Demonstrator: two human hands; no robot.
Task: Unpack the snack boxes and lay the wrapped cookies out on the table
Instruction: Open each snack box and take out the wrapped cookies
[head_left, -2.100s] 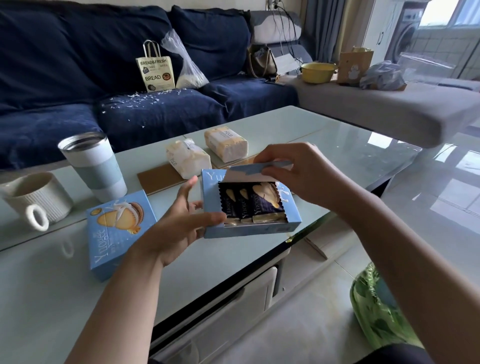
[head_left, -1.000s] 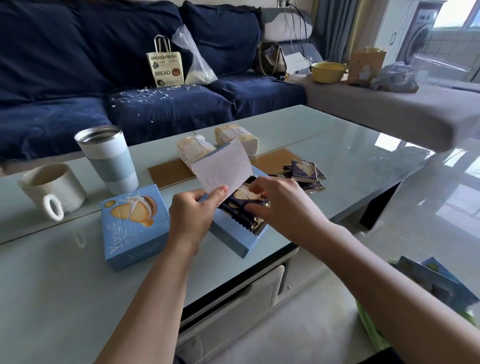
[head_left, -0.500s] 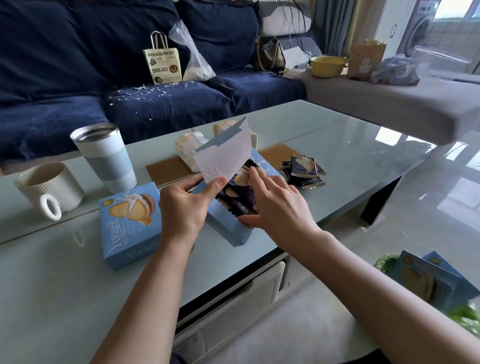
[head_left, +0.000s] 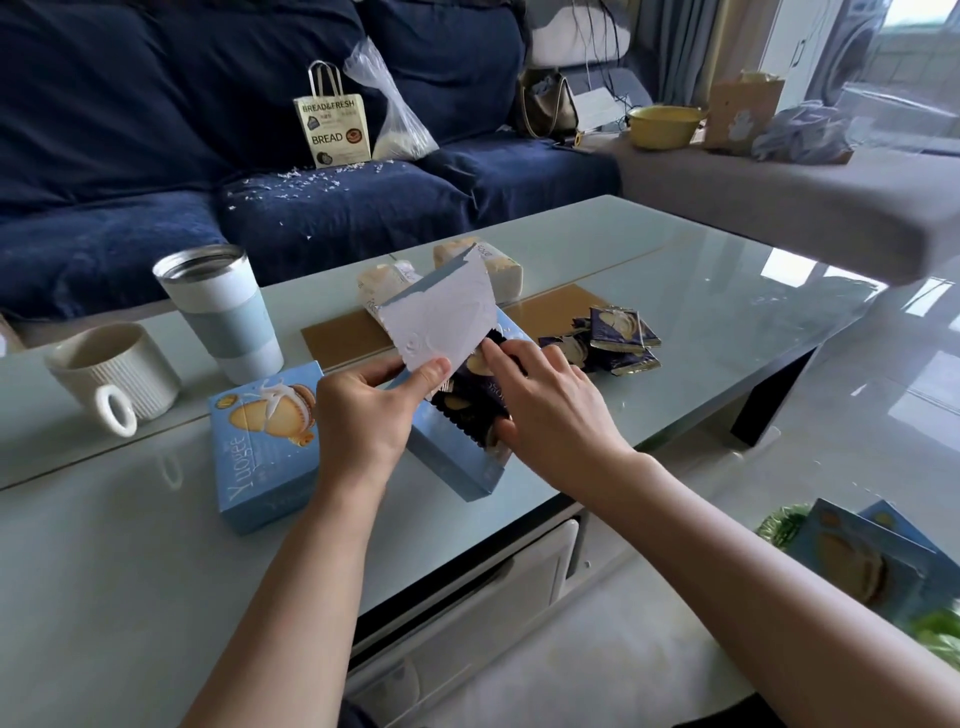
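Both forearms are showing bare from elbow to wrist, no sleeves reaching into view. The left hand (head_left: 363, 415) and the right hand (head_left: 550, 410) are wearing no gloves, rings, watch or bands. Something dark is showing at 6 o'clock, too cropped to identify.

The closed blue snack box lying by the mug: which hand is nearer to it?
Left. The left hand holds up the open box's flap right beside the closed blue snack box, while the right hand reaches into the open box, farther away.
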